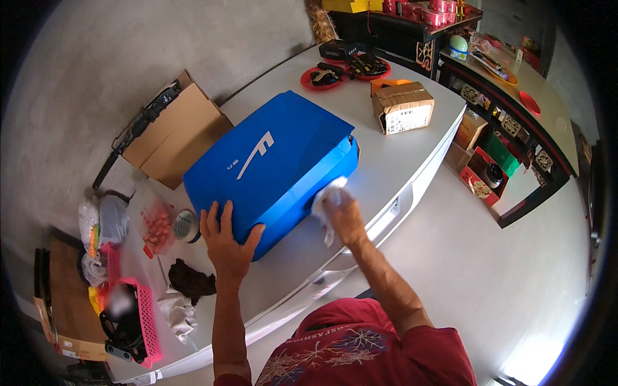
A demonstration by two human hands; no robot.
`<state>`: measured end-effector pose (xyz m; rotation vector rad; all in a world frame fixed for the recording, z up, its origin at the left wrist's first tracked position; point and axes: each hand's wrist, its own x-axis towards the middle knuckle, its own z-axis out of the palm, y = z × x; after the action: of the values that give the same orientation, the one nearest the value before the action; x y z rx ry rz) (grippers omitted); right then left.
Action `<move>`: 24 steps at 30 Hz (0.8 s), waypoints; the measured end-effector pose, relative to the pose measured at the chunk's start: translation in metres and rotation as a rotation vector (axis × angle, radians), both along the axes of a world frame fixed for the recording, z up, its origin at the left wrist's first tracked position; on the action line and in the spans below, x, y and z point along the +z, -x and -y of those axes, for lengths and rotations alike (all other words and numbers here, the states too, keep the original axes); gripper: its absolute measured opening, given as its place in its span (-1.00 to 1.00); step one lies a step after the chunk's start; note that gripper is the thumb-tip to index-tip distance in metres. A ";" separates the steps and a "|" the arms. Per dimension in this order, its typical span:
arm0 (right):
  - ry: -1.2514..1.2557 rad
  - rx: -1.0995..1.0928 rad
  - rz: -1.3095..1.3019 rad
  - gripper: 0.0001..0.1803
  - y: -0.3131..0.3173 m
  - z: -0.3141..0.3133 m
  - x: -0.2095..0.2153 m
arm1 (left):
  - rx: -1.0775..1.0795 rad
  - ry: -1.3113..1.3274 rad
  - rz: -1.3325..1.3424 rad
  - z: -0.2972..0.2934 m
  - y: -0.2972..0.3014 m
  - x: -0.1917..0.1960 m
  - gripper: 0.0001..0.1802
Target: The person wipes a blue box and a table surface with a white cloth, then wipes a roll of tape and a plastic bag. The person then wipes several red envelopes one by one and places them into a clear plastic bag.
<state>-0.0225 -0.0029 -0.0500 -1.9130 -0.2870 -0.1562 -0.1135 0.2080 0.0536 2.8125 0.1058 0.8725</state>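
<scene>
A large blue shoebox [290, 148] with a white logo on its lid lies on a white chest-like surface [309, 248]. My left hand [228, 241] rests on the box's near left corner, fingers spread. In my right hand [342, 215] is a crumpled white cloth [328, 199], held against or close to the box's near side, low by the white top. Whether the cloth touches the box I cannot tell. A roll of tape [186, 226] stands just left of my left hand, beside a clear bag of reddish pieces [158, 228].
A brown carton [404, 108] sits at the right rear; red plates [322, 77] with dark items lie at the back. Cardboard [177, 128] leans against the wall. A pink basket [149, 325], dark cloth [190, 280] and white cloth [178, 314] are at the left. A dark-framed cabinet [547, 154] stands right.
</scene>
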 end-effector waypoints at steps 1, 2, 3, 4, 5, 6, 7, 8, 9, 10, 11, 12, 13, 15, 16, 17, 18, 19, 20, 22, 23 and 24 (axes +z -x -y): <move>0.325 0.041 0.382 -0.74 0.007 -0.011 -0.026 | -0.006 -0.013 0.008 0.000 0.000 0.000 -0.23; 0.408 -0.015 0.582 -0.79 0.020 -0.036 -0.050 | -0.015 -0.024 0.014 -0.001 -0.001 0.000 -0.22; 0.149 0.284 0.149 -0.70 0.042 -0.047 -0.027 | -0.011 -0.030 0.019 -0.005 0.000 -0.003 -0.22; -0.085 0.392 -0.313 -0.61 0.063 -0.055 -0.002 | -0.021 -0.011 0.011 -0.006 0.000 -0.005 -0.24; 0.031 0.467 -0.416 -0.63 0.078 -0.058 0.023 | -0.028 0.006 0.003 -0.007 0.000 -0.005 -0.25; -0.004 0.670 -0.366 -0.48 0.089 -0.063 0.026 | -0.043 0.020 -0.004 -0.005 0.000 -0.003 -0.27; -0.061 0.697 -0.222 -0.50 0.097 -0.064 0.031 | -0.069 0.135 -0.022 -0.005 0.001 0.000 -0.30; -0.119 0.722 -0.079 -0.52 0.105 -0.064 0.036 | -0.096 0.250 -0.040 -0.005 0.002 0.004 -0.33; -0.177 0.746 0.067 -0.53 0.108 -0.064 0.040 | -0.125 0.364 -0.055 -0.008 0.004 0.008 -0.36; -0.168 0.549 0.230 -0.50 0.096 -0.062 0.033 | -0.208 0.434 -0.065 -0.016 0.004 0.005 -0.40; -0.161 0.351 0.388 -0.46 0.079 -0.055 0.027 | -0.246 0.486 -0.057 -0.023 0.004 0.004 -0.40; -0.216 0.226 0.259 -0.45 0.063 -0.039 0.042 | -0.273 0.544 -0.045 -0.029 0.006 0.002 -0.39; -0.264 0.086 0.130 -0.43 0.049 -0.024 0.058 | -0.313 0.604 -0.036 -0.032 0.006 0.000 -0.38; -0.064 -0.134 0.337 -0.37 0.031 -0.021 0.065 | -0.376 0.689 -0.020 -0.035 0.006 -0.001 -0.37; -0.021 -0.121 0.479 -0.36 0.035 -0.032 0.057 | -0.392 0.746 -0.012 -0.035 0.006 -0.003 -0.37; 0.146 -0.091 0.547 -0.34 0.046 -0.045 0.050 | -0.400 0.814 0.005 -0.035 0.005 -0.004 -0.36; 0.314 -0.002 0.690 -0.32 0.055 -0.059 0.039 | -0.397 0.891 0.022 -0.036 0.006 -0.009 -0.36; 0.385 0.069 0.836 -0.31 0.073 -0.069 0.045 | -0.388 0.970 0.043 -0.037 0.009 -0.011 -0.36; 0.364 0.265 0.731 -0.31 0.085 -0.071 0.055 | -0.373 1.048 0.072 -0.038 0.009 -0.014 -0.35; 0.334 0.426 0.719 -0.32 0.090 -0.069 0.075 | -0.345 1.196 0.125 -0.038 0.010 -0.017 -0.34; 0.316 0.399 0.818 -0.33 0.076 -0.062 0.084 | -0.333 1.245 0.141 -0.038 0.012 -0.016 -0.34; 0.294 0.369 0.917 -0.34 0.061 -0.056 0.093 | -0.316 1.276 0.151 -0.037 0.013 -0.016 -0.33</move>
<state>-0.0831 0.0533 0.0432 -1.9211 -1.3220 -0.7755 -0.1261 0.2450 0.0377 1.5151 0.1268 0.5910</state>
